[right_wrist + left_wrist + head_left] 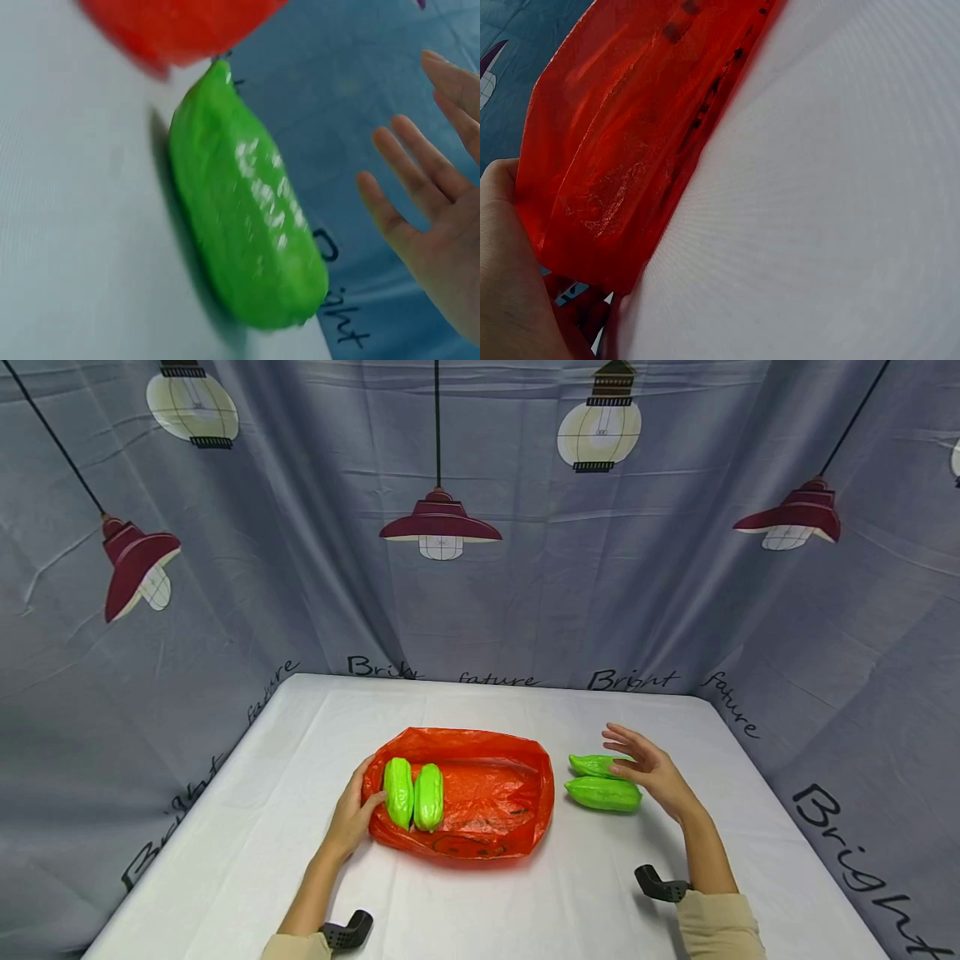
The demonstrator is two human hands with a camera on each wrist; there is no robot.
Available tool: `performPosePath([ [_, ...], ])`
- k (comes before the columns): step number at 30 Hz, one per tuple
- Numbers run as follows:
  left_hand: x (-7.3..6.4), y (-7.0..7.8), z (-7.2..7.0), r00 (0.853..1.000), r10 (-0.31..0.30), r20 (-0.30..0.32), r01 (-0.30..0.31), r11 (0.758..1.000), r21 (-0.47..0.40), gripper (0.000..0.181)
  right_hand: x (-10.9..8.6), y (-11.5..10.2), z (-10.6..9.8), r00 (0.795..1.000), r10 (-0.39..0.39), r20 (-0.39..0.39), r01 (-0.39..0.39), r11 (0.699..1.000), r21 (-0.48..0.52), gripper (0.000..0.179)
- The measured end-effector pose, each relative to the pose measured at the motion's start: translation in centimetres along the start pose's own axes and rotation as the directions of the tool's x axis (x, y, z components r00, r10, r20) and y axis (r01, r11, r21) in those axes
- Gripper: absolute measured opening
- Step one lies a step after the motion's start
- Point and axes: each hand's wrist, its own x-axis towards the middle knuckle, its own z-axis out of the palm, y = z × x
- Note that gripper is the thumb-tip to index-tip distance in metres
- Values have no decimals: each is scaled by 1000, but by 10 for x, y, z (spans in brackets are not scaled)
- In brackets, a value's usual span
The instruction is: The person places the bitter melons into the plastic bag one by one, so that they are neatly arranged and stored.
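Observation:
A red plastic bag [480,793] lies opened out on the white table, its rim standing up all round. My left hand [351,817] holds its left side, thumb over the rim and fingers outside; the left wrist view shows the hand at the red film [607,172]. Two bright green, bumpy, cucumber-like vegetables [429,797] lie side by side in the bag's left part. To the right of the bag, two more lie on the table, the nearer one [602,794] in full sight. My right hand [651,770], fingers spread, is over the farther one [588,765] and partly hides it.
The white tablecloth [465,910] reaches back to a grey-blue curtain [510,610] printed with lamps and lettering. Black wrist-camera mounts [660,885] stick out inward from both forearms, low over the table.

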Motion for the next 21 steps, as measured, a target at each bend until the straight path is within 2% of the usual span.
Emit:
performPosePath([
  [4,-3,22,-4,1000,-15,14,15,1000,1,59,-5,10,-5,998,38,51,-39,999,10,65],
  [9,-3,24,-5,1000,-23,19,23,1000,5,59,-11,22,-8,989,66,134,-71,997,36,63],
  [14,-3,22,-5,1000,-19,13,20,1000,-14,59,-14,30,-9,984,117,133,-115,993,-20,60],
  [21,-3,24,-4,1000,-29,13,29,1000,-6,58,-15,16,-4,976,171,137,-164,984,-64,58],
])
